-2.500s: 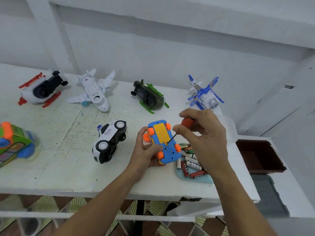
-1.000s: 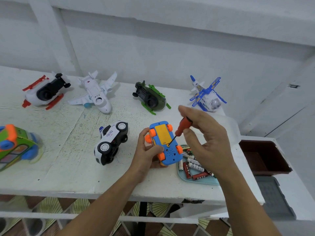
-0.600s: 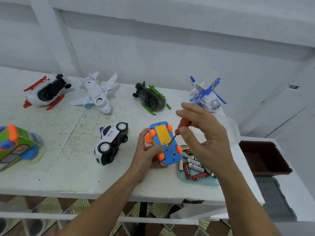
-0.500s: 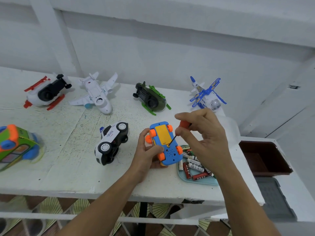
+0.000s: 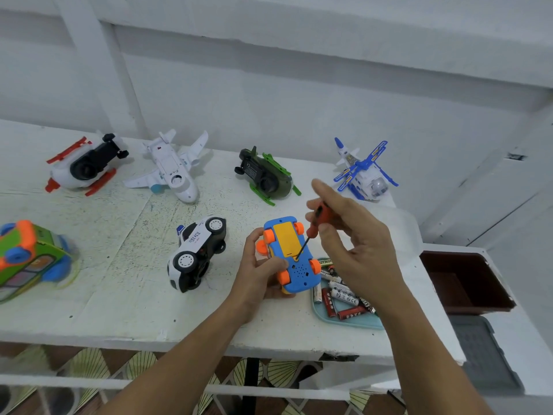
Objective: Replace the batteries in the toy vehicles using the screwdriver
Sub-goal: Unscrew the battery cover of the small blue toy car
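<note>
Flanking toy car: batteries, police car

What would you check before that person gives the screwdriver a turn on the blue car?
1. Blue car held steady, underside up: ok, the left hand grips it.
2. Screwdriver gripped firmly: ok, the right hand pinches its orange handle.
3. Tip on the right spot: ok, it meets the near edge of the yellow cover.
4. Tip seated in the screw head: cannot tell, too small to see.
5. Batteries at hand: ok, they lie in the tray beside the car.
</note>
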Motion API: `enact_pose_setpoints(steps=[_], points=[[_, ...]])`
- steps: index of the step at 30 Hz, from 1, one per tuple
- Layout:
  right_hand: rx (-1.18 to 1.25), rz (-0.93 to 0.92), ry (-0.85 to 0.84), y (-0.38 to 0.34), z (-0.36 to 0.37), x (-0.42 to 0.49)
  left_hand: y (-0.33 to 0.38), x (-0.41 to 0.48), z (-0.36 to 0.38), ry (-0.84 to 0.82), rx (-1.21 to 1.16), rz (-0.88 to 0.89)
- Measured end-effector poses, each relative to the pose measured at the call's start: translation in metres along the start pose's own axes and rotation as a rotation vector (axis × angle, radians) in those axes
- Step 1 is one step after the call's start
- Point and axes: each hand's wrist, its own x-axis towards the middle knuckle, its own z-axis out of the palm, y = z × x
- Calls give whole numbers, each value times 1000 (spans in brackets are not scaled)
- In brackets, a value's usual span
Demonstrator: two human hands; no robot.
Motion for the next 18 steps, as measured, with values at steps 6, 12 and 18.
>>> enact_pose_setpoints(steps=[6, 12, 18], points=[[-14, 1, -46, 3, 1, 0, -1, 1, -1, 6, -3, -3], [27, 109, -124, 6, 2, -7, -2, 2, -2, 5, 2, -1], [45, 198, -21, 14, 3, -14, -1, 4, 0, 65, -26, -9]])
